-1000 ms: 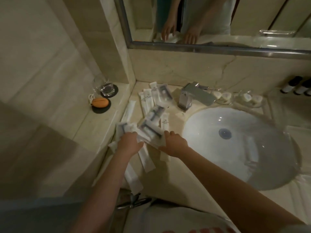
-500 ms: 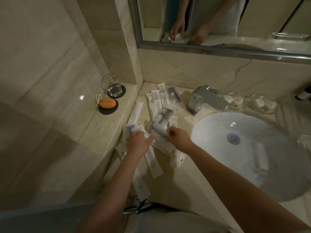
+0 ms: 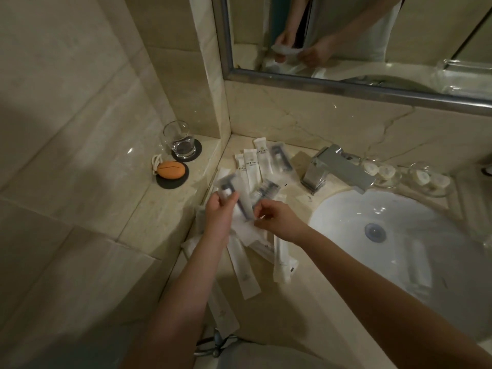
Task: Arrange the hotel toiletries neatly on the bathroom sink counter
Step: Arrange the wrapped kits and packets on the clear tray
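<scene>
Several white toiletry packets lie scattered on the marble counter point(image 3: 306, 310) left of the sink. My left hand point(image 3: 219, 213) grips a clear razor packet point(image 3: 234, 194) lifted above the pile. My right hand point(image 3: 277, 218) pinches the lower end of that same packet. Three upright white packets point(image 3: 257, 162) and another razor packet point(image 3: 281, 158) sit at the back corner. A third razor packet point(image 3: 266, 190) lies just behind my hands. Longer white packets point(image 3: 243, 270) and a wider packet point(image 3: 283, 262) lie nearer me.
A chrome faucet point(image 3: 338, 169) stands over the white basin point(image 3: 399, 251). Wrapped soaps in glass dishes point(image 3: 404, 175) sit behind the basin. On the raised left ledge are a water glass point(image 3: 179, 141) and an orange soap point(image 3: 170, 169) on dark coasters. A mirror point(image 3: 359, 35) is above.
Both hands have lifted a razor packet off the pile and raised it; a second ago they were pressed down among the packets. The camera view also shifted left and down.
</scene>
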`<action>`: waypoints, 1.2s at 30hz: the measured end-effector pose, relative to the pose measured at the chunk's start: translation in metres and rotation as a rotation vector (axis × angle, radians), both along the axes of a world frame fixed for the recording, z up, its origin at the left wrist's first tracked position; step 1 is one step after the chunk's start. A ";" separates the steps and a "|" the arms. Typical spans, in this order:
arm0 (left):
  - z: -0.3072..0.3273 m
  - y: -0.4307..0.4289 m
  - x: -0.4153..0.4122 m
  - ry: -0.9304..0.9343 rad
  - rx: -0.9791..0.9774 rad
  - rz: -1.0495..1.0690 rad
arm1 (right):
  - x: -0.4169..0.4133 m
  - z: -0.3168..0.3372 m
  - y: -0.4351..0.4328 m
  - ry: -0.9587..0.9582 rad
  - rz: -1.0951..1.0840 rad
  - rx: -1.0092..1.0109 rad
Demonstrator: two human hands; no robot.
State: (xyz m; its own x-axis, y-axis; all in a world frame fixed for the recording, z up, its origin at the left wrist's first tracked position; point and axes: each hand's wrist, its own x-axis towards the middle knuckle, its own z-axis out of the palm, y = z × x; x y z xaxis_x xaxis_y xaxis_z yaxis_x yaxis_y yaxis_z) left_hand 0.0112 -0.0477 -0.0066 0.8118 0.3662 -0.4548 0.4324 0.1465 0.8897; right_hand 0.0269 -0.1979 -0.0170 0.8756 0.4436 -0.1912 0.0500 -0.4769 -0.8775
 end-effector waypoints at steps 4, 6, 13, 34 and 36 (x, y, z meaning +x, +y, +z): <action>0.002 0.014 0.012 -0.061 0.166 0.085 | 0.023 -0.006 -0.008 0.093 -0.051 -0.259; 0.002 0.021 0.016 -0.071 0.231 0.097 | 0.037 -0.012 -0.010 0.121 -0.237 -0.330; -0.004 0.032 0.028 -0.041 0.311 -0.002 | 0.077 -0.019 0.019 0.291 -0.525 -0.348; 0.009 0.024 0.016 -0.062 0.339 -0.033 | 0.059 0.009 0.032 0.222 -0.422 -0.004; 0.013 0.012 0.013 -0.078 0.343 -0.061 | 0.046 0.018 0.012 0.219 -0.362 0.014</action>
